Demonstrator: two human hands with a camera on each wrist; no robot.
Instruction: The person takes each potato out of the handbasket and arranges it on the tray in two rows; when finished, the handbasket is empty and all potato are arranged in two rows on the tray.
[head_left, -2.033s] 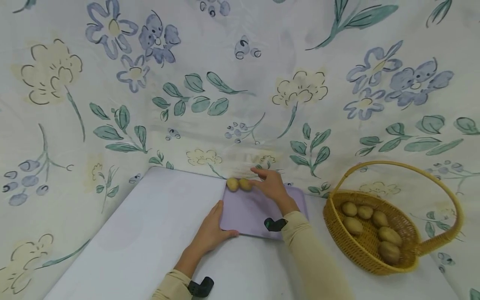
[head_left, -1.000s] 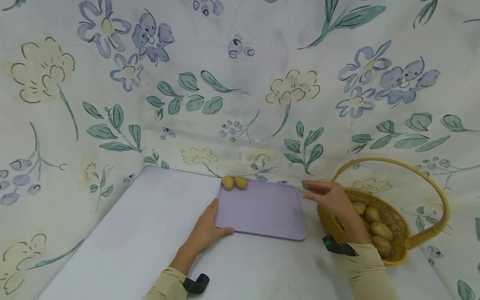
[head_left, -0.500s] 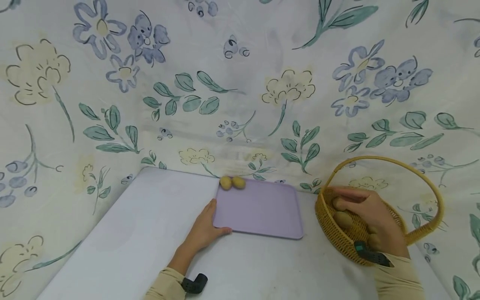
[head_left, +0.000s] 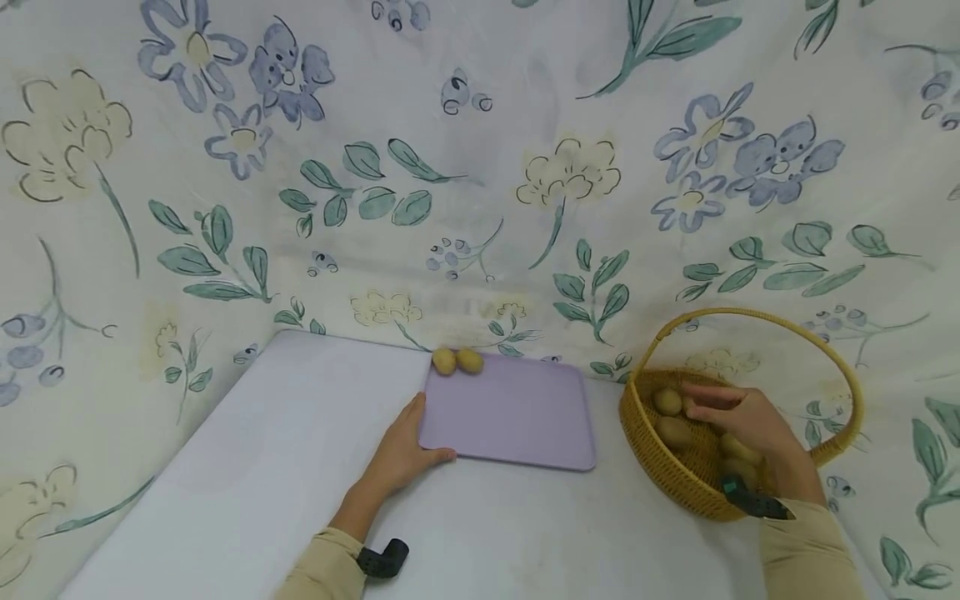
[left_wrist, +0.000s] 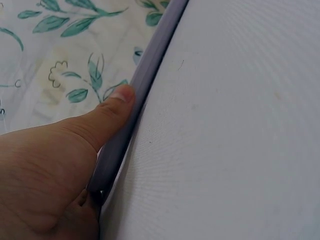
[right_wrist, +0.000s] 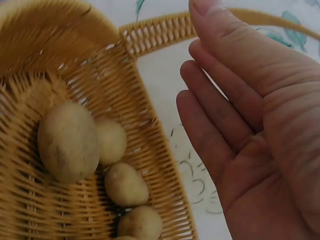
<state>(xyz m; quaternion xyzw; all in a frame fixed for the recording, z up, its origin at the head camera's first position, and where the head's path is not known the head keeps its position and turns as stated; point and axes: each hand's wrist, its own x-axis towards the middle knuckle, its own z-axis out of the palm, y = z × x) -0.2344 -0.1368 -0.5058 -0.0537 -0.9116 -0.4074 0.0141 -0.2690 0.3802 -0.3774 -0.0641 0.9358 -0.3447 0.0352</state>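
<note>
My left hand [head_left: 405,450] rests at the near left corner of a flat lilac tray [head_left: 517,417]. Its fingers lie along the left side, and the straight thumb [left_wrist: 117,102] presses on the rim in the left wrist view. Two small yellow potatoes [head_left: 457,361] sit side by side in the tray's far left corner. Over the wicker basket [head_left: 645,454] is my right hand [head_left: 753,425], thumb and fingers apart and reaching among the potatoes inside. In the right wrist view the palm is bare, beside a large potato [right_wrist: 69,142] and several smaller ones.
The basket's tall arched handle [head_left: 750,312] rises above the right hand. Tray and basket stand on a white table [head_left: 300,417]. A floral cloth [head_left: 480,208] hangs close behind them as a backdrop.
My right hand has left the potatoes on the tray and moved right into the basket, where it has drawn back slightly since half a second ago. The left hand stays on the tray.
</note>
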